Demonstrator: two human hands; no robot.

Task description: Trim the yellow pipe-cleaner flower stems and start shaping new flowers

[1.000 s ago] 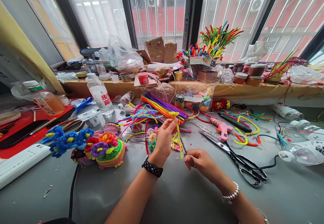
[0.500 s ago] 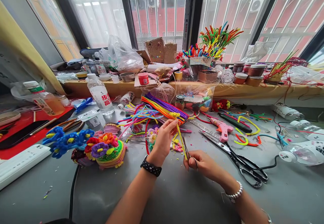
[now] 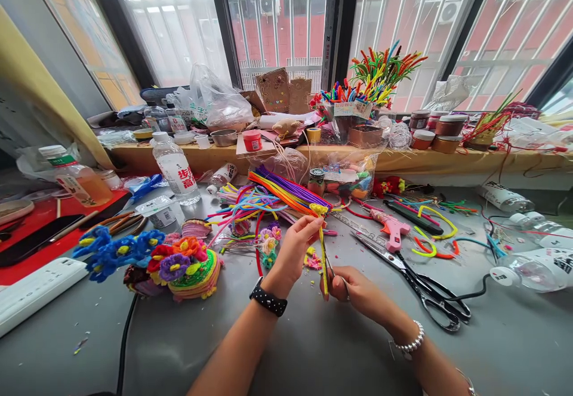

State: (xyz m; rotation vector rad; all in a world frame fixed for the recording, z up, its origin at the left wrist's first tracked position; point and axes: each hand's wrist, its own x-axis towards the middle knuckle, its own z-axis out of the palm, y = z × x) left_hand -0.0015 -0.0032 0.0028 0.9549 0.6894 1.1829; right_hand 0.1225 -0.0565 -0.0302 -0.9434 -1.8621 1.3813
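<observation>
Between the fingertips of my left hand [image 3: 293, 244] is a yellow pipe cleaner [image 3: 323, 253], bunched into a small flower-like head at the top, its stem hanging straight down. My right hand [image 3: 351, 288] is wrapped round small scissors [image 3: 330, 268], with the blades along the lower stem. Whether the blades are pressed together I cannot tell. Just behind my hands lies a bundle of purple, orange and yellow pipe cleaners [image 3: 286, 190]. Finished pipe-cleaner flowers in red, orange and purple [image 3: 176, 259] sit on a rounded striped base to the left, beside blue ones [image 3: 120, 250].
Large black-handled scissors [image 3: 414, 282] and a pink glue gun [image 3: 388, 228] lie to the right. Plastic bottles [image 3: 537, 268] rest at the right edge; another bottle [image 3: 176, 169] stands left. A white power strip [image 3: 38, 291] and black cable [image 3: 126, 342] are at left.
The pipe cleaner's yellow head has shifted slightly right and down, and its stem has turned more upright. The scissors stay beside the stem in my right hand. The view has shifted slightly.
</observation>
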